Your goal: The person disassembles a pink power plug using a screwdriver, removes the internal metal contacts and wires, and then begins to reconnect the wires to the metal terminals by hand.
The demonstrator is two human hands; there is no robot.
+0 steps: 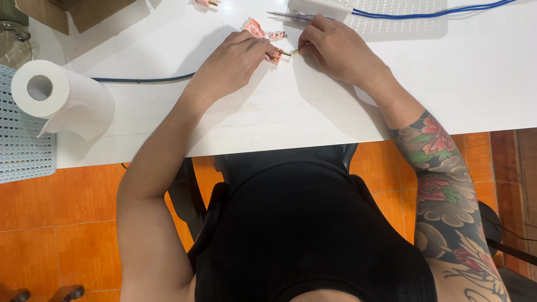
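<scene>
Small pink plug part (pixel 274 55) with a thin brass pin (pixel 290 53) sticking out to one side, up on the white table (pixel 268 117), between the two hands. Pinched at the pink end by the fingers of the left hand (pixel 232 61), curled in tight around it. Pinched at the tip of the pin by the thumb and finger of the right hand (pixel 333 47), other fingers bent over and resting on the table. Both hands close together, nearly touching.

Just above the left hand, another pink plug piece (pixel 255 27) lying flat, open side up. Right beside it, a tiny pink bit (pixel 277 34). Farther up at the table edge, one more pink piece (pixel 204 3), cut off by the top of the view.

Behind the right hand, a thin metal tool (pixel 288 15), like a small screwdriver, lying on its side. Next to that, a white box (pixel 319 6) with a blue cable (pixel 425 12) running off to the right. Another blue cable (pixel 142 79) coming in from the left and going under the left wrist.

Far left, a roll of white paper towel (pixel 56 95) lying on its side, one sheet hanging loose, beside a pale plastic basket (pixel 22 145). Brown cardboard (pixel 72 11) in the top left corner.

Down below the table, black top, black chair (pixel 190 201), orange floor tiles (pixel 56 212). Colourful flower tattoos on the right arm
</scene>
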